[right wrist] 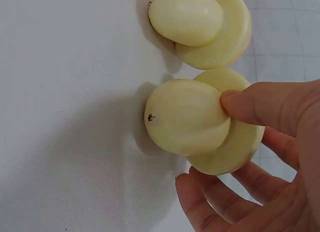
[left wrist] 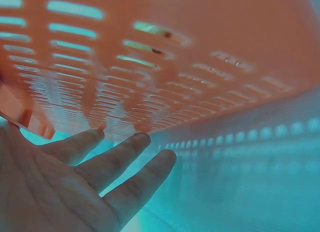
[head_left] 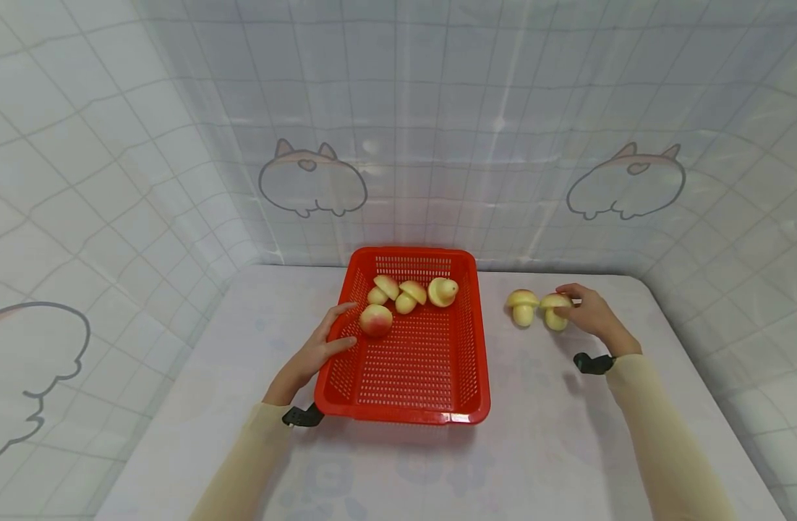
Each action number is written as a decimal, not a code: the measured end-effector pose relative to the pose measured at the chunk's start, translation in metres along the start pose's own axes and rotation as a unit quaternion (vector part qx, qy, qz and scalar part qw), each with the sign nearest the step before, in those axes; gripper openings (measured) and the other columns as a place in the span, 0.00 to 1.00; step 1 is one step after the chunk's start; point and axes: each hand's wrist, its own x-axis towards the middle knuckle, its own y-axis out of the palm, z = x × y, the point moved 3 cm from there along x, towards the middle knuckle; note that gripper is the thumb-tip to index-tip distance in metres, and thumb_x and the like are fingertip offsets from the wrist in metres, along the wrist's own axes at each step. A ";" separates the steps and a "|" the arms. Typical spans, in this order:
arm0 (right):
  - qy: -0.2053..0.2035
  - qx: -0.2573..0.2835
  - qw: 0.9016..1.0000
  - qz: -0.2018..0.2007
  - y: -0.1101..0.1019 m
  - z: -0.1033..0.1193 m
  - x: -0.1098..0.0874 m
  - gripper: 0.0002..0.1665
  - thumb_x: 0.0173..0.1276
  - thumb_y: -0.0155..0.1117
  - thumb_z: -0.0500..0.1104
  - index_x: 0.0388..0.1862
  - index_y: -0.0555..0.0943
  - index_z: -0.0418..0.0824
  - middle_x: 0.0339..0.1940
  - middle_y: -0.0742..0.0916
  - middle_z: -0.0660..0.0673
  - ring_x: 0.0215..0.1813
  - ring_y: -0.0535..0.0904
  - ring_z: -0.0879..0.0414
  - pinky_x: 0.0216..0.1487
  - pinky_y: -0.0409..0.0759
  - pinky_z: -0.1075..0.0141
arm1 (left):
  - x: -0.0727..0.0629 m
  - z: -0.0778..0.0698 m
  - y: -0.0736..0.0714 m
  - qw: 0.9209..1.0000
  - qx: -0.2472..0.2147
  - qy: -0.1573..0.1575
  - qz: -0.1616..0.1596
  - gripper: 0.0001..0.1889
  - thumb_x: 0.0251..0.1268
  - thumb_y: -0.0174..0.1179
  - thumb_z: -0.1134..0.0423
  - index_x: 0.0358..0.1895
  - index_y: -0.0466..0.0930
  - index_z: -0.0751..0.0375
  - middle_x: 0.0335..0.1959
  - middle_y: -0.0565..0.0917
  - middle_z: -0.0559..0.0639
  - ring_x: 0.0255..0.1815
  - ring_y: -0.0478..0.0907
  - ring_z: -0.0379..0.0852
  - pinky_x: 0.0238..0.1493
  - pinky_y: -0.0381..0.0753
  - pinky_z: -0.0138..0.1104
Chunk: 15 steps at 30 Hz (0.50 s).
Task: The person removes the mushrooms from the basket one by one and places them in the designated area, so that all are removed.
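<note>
My left hand (head_left: 312,354) holds the left rim of a red plastic basket (head_left: 405,416), with the thumb and a finger over the rim. In the left wrist view, three extended fingers lie along the slotted outside wall. On the right, my right hand (head_left: 590,312) pinches a toy mushroom (right wrist: 187,117) by its cap, with the thumb near the stem and fingers around the cap's other side. Another toy mushroom (head_left: 523,307) lies right beside it. Inside the basket are toy mushrooms (head_left: 411,297) and a round red-yellow piece (head_left: 375,320), its underside hidden.
A white table (head_left: 529,449) carries everything. Tiled-pattern sheeting (head_left: 437,145) with cartoon animal outlines rises behind and at both sides. The basket's right wall (head_left: 479,347) stands between its contents and the two mushrooms on the table.
</note>
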 end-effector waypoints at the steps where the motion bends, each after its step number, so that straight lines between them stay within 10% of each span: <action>1: -0.001 -0.001 1.000 0.000 0.000 0.000 0.000 0.35 0.76 0.62 0.43 0.73 0.65 0.26 0.70 0.72 0.22 0.69 0.70 0.23 0.66 0.74 0.36 | 0.000 0.000 0.000 1.000 0.001 0.000 0.000 0.34 0.77 0.53 0.63 0.81 0.50 0.49 0.76 0.58 0.65 0.63 0.72 0.71 0.56 0.84 0.56; 15: 0.016 0.002 1.000 0.009 -0.002 0.001 0.002 0.39 0.74 0.62 0.44 0.76 0.61 0.28 0.71 0.69 0.20 0.72 0.66 0.25 0.68 0.69 0.34 | -0.001 -0.002 0.000 1.000 0.002 0.001 0.001 0.34 0.78 0.53 0.63 0.81 0.50 0.49 0.76 0.58 0.65 0.63 0.73 0.71 0.56 0.84 0.56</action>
